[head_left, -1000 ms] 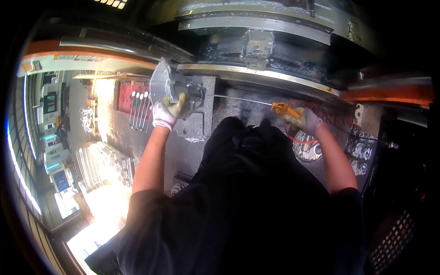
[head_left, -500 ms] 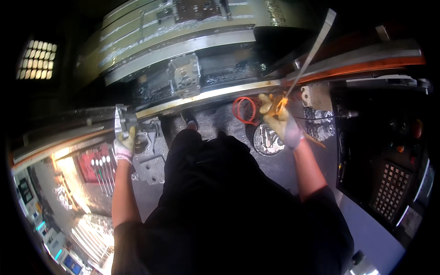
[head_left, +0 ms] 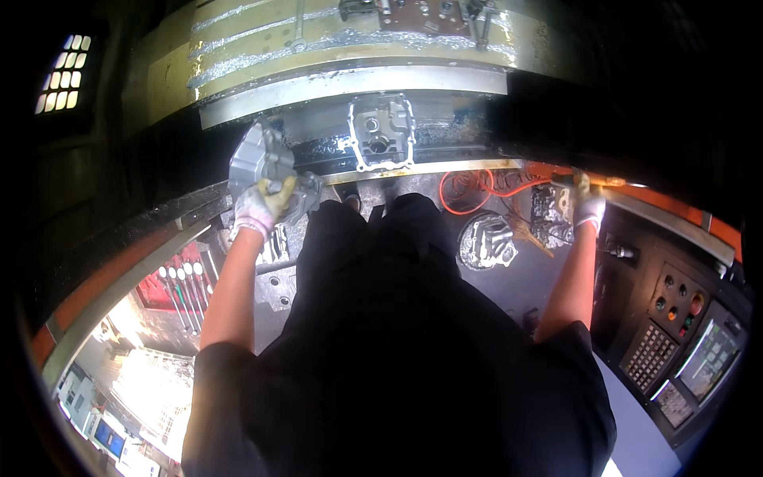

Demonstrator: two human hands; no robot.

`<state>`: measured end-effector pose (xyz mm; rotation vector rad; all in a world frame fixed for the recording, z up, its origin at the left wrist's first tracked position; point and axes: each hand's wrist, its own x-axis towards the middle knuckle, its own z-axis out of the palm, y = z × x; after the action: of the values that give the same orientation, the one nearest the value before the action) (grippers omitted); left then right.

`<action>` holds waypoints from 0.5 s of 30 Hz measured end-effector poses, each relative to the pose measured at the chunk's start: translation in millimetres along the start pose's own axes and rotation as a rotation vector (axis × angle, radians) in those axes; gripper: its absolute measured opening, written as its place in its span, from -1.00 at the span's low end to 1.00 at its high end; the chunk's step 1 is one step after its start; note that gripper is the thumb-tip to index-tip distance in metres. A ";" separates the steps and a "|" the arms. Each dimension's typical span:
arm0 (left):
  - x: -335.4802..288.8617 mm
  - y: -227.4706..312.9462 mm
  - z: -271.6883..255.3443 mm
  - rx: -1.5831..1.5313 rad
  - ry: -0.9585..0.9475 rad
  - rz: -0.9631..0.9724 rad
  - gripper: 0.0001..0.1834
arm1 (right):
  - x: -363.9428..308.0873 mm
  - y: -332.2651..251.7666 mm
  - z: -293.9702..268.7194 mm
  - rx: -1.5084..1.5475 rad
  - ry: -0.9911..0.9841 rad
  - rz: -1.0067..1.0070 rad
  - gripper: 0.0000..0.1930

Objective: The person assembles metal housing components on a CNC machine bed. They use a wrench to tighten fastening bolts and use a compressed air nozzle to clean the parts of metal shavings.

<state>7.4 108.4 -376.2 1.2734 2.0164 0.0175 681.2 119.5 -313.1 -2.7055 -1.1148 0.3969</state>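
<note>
My left hand [head_left: 258,208], in a pale work glove, is closed on the edge of a grey cast-metal housing [head_left: 261,159] held up at the machine's front edge. At the right, my gloved right hand [head_left: 586,203] grips an orange air blow gun [head_left: 609,182]. Its thin tip points right, and a red-orange hose [head_left: 517,189] runs to it from the left. A second cast housing [head_left: 382,103] stands between the hands, on the machine's inner ledge, its open frame facing me.
Ahead lies the slotted machine table [head_left: 262,48] with a bolted brown fixture plate [head_left: 425,17]. More castings [head_left: 489,241] sit low at the right. A control panel [head_left: 652,358] stands far right. Long-handled tools [head_left: 184,286] lie on a red surface at the left.
The view has swung left. My right hand has moved outward to the right, and the blow gun has turned from pointing up and away to pointing right. My left hand still holds the housing, now raised.
</note>
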 end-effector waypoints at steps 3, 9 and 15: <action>23.1 0.5 0.3 0.111 -0.094 0.031 -0.34 | 1.5 20.4 39.6 -0.073 -0.043 -0.199 -0.64; 36.7 18.0 -14.2 0.344 -0.128 0.189 -0.30 | -107.6 -182.3 148.8 0.498 -0.721 0.121 -0.52; 34.9 101.7 -50.9 0.579 -0.524 0.207 -0.48 | -202.3 -325.1 255.0 0.614 -1.526 -0.030 -0.24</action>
<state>48.2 205.5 -320.8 1.6220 1.4680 -0.7699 248.3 221.4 -430.9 -1.5096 -0.8930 2.4605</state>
